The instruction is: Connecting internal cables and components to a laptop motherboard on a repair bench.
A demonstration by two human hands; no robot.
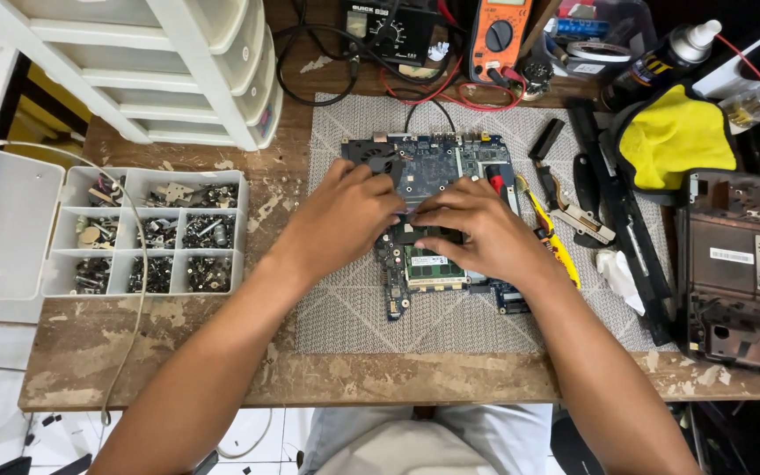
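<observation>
1. Hands: left hand (345,215) and right hand (477,230) meet fingertip to fingertip over the board (437,189); grip unclear.
2. Board lies mid-mat (345,317), long axis running away from the near edge, both hands equally near.

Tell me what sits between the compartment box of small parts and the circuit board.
Head view: between the parts box and the circuit board lie bare worn wooden table, the grey mat's edge and the left hand.
</observation>
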